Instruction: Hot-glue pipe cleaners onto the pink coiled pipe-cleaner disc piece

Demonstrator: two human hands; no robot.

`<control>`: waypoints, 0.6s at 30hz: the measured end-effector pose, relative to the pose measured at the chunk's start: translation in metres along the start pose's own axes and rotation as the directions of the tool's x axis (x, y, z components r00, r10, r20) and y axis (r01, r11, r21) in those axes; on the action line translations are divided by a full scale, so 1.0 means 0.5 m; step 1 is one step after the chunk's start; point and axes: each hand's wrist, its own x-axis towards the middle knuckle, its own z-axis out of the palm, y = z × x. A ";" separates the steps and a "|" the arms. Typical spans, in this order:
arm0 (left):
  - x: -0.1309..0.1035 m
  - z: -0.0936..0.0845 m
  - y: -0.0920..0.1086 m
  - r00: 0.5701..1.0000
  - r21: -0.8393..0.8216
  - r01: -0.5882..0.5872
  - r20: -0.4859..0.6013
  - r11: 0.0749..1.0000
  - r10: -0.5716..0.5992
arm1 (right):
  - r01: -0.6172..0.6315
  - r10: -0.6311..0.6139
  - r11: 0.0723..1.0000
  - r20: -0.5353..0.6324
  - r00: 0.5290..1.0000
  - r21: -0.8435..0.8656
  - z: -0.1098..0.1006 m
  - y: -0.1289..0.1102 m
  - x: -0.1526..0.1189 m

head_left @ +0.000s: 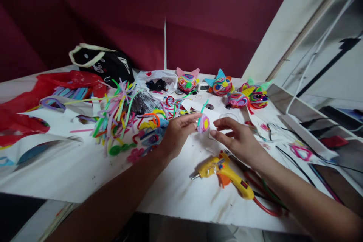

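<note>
My left hand point(181, 130) pinches a small round pipe-cleaner coil point(203, 124), purple with a yellow middle and a green stem end sticking up. Just right of the coil, my right hand point(237, 138) hovers with its fingers apart and nothing visible in them. Below both hands a yellow glue gun point(227, 176) lies on its side on the white table, nozzle to the left. Left of my left hand spreads a heap of coloured pipe cleaners point(116, 121), with a green coiled piece point(115, 150) and a pink flower shape point(135, 155) at its near edge.
Several colourful cat-like heads, one with pink ears point(188, 80), stand at the back. A black bag point(113, 66) and red plastic bag point(70, 79) lie at left. On the right are a phone point(337, 181), cables and a white tray point(309, 136). The glue gun's cord point(268, 207) runs right.
</note>
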 end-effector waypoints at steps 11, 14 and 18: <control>-0.005 0.000 0.000 0.993 0.199 -0.118 -0.006 0.973 0.122 | -0.148 0.157 0.943 -0.008 0.988 0.297 0.065 -0.011 0.062; -0.004 -0.001 -0.002 0.991 0.228 -0.128 -0.004 0.965 0.132 | -0.140 0.149 0.944 -0.009 0.989 0.298 0.066 -0.010 0.060; -0.003 -0.002 -0.006 0.991 0.235 -0.131 -0.004 0.963 0.136 | -0.107 0.120 0.947 -0.022 0.993 0.304 0.070 -0.003 0.059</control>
